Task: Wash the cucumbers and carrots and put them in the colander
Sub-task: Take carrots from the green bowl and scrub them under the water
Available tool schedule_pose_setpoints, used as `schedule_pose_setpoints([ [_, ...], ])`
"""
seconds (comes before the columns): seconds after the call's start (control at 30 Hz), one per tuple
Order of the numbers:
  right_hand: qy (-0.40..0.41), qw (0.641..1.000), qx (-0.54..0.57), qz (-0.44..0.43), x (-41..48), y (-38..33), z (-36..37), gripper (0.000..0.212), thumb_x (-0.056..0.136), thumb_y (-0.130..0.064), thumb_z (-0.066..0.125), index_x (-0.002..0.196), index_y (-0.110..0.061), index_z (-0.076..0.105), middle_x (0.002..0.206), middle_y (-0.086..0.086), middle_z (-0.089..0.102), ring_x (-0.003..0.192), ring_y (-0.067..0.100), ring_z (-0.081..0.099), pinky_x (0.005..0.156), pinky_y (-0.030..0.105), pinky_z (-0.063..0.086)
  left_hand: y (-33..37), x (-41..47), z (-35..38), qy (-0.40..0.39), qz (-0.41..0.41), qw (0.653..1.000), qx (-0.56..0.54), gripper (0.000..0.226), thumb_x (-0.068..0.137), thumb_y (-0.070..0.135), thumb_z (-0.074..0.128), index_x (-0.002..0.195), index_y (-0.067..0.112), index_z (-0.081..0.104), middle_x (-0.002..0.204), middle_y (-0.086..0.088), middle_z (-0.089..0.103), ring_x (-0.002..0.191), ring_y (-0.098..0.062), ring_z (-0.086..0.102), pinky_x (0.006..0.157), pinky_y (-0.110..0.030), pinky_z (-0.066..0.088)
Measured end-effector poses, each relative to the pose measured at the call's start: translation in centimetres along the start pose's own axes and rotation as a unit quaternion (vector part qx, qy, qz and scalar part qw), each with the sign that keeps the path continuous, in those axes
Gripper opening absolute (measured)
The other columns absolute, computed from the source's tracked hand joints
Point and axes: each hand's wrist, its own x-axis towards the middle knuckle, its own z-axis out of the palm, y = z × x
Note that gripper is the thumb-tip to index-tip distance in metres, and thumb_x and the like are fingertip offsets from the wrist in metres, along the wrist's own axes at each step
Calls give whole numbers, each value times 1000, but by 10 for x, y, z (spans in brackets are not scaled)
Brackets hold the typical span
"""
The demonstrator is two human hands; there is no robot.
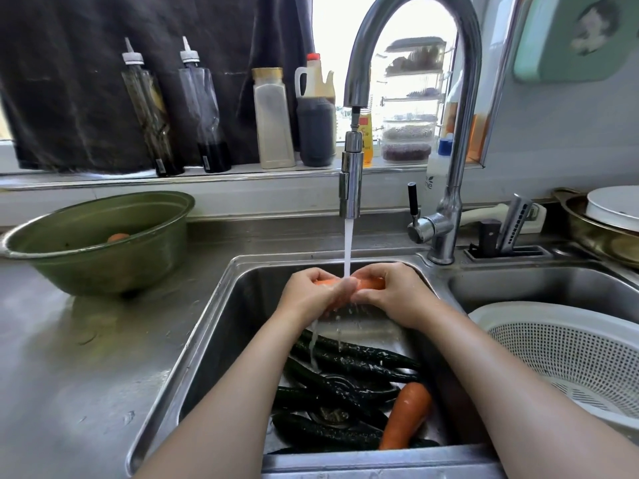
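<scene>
Head view: left hand [311, 292] and right hand [390, 292] both grip 1 carrot [371, 282] under the running faucet [351, 188].

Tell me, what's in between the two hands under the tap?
A carrot: the left hand and right hand grip its ends, and running water falls on its middle. The head view shows it.

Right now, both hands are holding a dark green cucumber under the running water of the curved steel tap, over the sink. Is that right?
Not quite. In the head view the left hand and right hand hold an orange carrot, not a cucumber, under the curved steel tap. The dark green cucumbers lie below in the steel sink.
</scene>
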Motion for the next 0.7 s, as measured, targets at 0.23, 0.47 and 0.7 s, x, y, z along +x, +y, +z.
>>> schedule_pose_setpoints([
  [0.23,-2,1000,0,5,0,4,0,34,77,-25,86,109,-25,76,101,-6,68,94,9,63,79,13,42,-5,-2,-20,-146,-29,988,-32,30,91,21,75,121,21,69,108,-12,70,78,-16,71,67,-29,57],
  [0.47,7,1000,11,14,-1,2,1,33,80,-25,85,111,-27,75,105,-4,63,95,8,60,77,5,37,-6,-2,-17,-94,-10,996,9,28,86,35,79,111,26,69,100,-4,73,74,-12,68,63,-27,53],
  [0.7,16,997,69,14,0,1,2,26,79,-22,86,103,-28,76,101,-7,70,92,4,66,76,9,45,1,-2,-6,-30,-26,999,-3,33,85,46,78,96,16,73,81,-3,72,59,-11,61,53,-25,49],
])
